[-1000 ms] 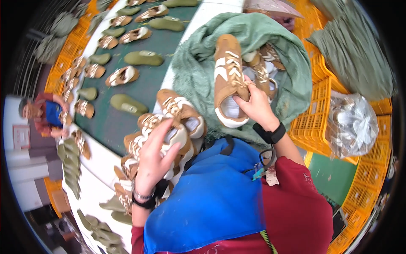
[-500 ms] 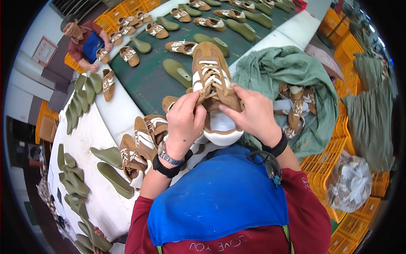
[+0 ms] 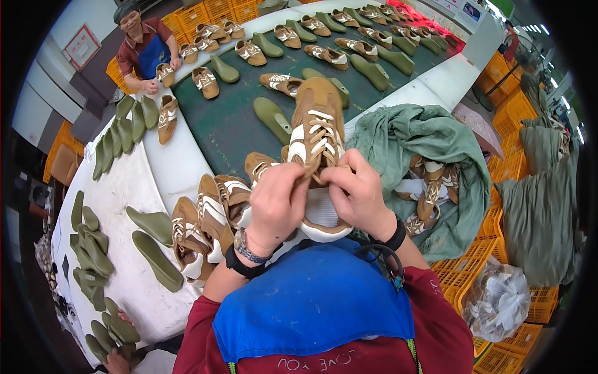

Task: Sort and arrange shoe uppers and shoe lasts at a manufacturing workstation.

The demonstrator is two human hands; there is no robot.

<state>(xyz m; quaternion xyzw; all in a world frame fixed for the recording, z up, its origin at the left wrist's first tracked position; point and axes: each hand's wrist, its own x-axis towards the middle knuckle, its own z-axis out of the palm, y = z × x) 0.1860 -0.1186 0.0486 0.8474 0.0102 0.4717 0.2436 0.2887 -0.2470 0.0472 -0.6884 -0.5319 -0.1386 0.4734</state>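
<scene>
A tan-and-white lace-up sneaker [image 3: 317, 124] is held in front of me, toe pointing away and heel toward my apron. My left hand [image 3: 277, 202] is closed in a pinch at the left of its opening, by the top of the laces. From the right, my right hand [image 3: 360, 196] pinches the same area, with thumb and bent fingers close to the left hand's. Whether the fingertips grip lace ends or the upper's edge is hard to make out. White laces [image 3: 322, 134] run crossed up the front. The striped pale insole [image 3: 321, 207] shows below my hands.
Left of me stand several similar sneakers [image 3: 213, 206] beside green shoe lasts [image 3: 156, 260]. A green conveyor belt [image 3: 218, 128] carries more shoes and lasts. A green cloth-lined container [image 3: 458, 227] holds sneakers at right, near yellow crates [image 3: 451, 274]. A co-worker [image 3: 146, 50] stands far left; another's hand [image 3: 116, 361] touches lasts lower left.
My hands have come closer together at the top of the laces; the right has left the collar's side. The whole view has shifted slightly. Another person's hand shows more at lower left.
</scene>
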